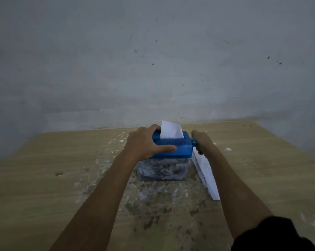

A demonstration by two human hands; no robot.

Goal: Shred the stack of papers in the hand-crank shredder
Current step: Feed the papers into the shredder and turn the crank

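Shredder [173, 151]: stands mid-table [44, 169], blue top on a clear bin packed with shreds.
Sheet [170, 130]: upright in the slot — partly fed.
Your left hand [145, 144]: clamped over the blue top, thumb along its near edge.
Your right hand [201, 140]: curled at the crank [194, 141] — grip partly hidden.
Paper stack [206, 175]: lies just right of the bin, under your right forearm.

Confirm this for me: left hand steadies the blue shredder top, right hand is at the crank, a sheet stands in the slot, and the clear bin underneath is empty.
One thing is wrong. In the head view the clear bin under the blue shredder top is packed with shredded paper. The rest holds: the left hand grips the top, the right hand is at the crank, and a sheet stands in the slot.
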